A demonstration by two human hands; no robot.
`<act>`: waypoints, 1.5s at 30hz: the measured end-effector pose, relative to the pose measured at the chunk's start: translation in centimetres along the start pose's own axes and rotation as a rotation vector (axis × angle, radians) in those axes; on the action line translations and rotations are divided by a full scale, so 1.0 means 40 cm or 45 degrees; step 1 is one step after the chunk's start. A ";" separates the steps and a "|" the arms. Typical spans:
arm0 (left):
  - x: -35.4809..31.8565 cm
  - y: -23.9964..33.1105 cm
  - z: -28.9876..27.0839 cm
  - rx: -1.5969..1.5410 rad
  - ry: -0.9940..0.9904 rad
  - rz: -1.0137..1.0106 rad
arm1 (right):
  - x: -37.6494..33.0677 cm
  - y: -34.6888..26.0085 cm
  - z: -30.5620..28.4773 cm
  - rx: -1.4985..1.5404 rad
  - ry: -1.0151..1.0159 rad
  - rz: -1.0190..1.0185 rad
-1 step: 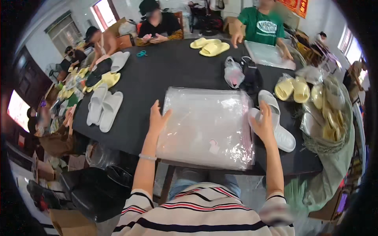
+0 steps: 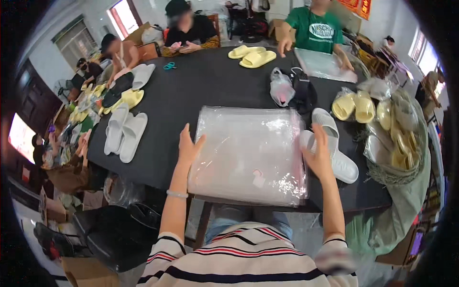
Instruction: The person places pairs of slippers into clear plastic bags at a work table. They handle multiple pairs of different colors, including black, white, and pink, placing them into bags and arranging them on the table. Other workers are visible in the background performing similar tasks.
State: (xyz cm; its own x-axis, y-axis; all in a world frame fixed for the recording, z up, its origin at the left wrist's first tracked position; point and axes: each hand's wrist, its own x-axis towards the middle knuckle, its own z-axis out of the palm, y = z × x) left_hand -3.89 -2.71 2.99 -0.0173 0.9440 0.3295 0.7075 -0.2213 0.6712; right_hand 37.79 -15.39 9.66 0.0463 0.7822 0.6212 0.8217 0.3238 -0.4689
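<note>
A stack of clear plastic bags lies flat on the dark table, close in front of me. At its left edge is my left hand, open, thumb apart from the fingers. My right hand is open by the right edge, its fingers spread and holding nothing. Whether either hand touches the bags, I cannot tell. Just beyond my right hand lies a pair of white slippers, partly hidden by that hand. Another white pair rests on the table's left side.
Yellow slippers lie at the far edge. A small plastic bag sits beside a black item. Bagged yellow slippers and a filled sack stand at right. Across the table, a person in green handles more clear bags.
The whole view has shifted very slightly to the left. My hands keep the same open pose beside the stack of bags.
</note>
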 end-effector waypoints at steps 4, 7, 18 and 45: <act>-0.037 0.016 0.004 0.322 -0.345 -0.233 | -0.122 -0.074 0.002 -0.061 -0.582 -0.220; -0.063 -0.004 0.058 0.602 -0.380 -0.091 | -0.200 -0.046 0.061 -0.264 -0.758 -0.179; 0.018 0.034 -0.016 -0.452 -0.456 -0.703 | -0.232 -0.012 0.074 -0.306 -0.668 -0.179; 0.000 0.179 -0.180 -0.771 -0.772 -0.967 | -0.253 0.040 0.069 0.169 -0.532 0.032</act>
State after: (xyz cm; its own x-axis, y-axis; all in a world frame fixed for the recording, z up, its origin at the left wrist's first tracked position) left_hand -3.92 -6.06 12.55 0.1652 0.8105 -0.5620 0.2006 0.5303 0.8237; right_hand 37.08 -21.31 0.90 -0.1908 0.9300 0.3142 0.7422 0.3462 -0.5739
